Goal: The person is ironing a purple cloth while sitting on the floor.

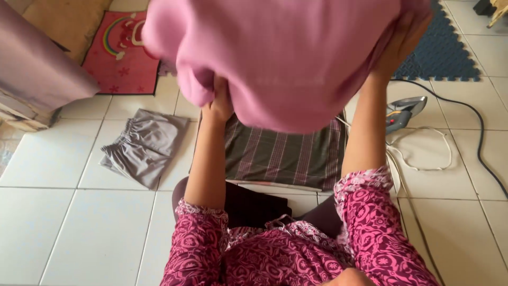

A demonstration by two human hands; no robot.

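We hold a pink cloth (286, 58) up in front of us, soft and matte, bulging in rounded folds so that it fills the upper middle of the view. Our left hand (218, 103) is clenched on its lower left edge, fingers bunched into the fabric. Our right hand (398, 45) grips the right side higher up, the palm pressed flat against the cloth with the fingers tucked behind it.

Below the cloth lies a striped mat (286, 156), dark grey-green with thin pink lines, flat and rectangular on the floor just ahead of our knees. To the left, well apart from it, sits a grey garment (143, 145) with a gathered elastic waistband, loosely folded. To the right an iron (405, 112) rests on the tiles, its metal plate shining, with a white cord (423, 159) looped beside it and a black cable (479, 137) curving past.

The floor (69, 228) is glossy white tile with thin grout lines. A red rainbow rug (119, 53) lies at the upper left and a blue foam mat (442, 53) with a notched edge at the upper right. Bare tile spreads at lower left and lower right of us.
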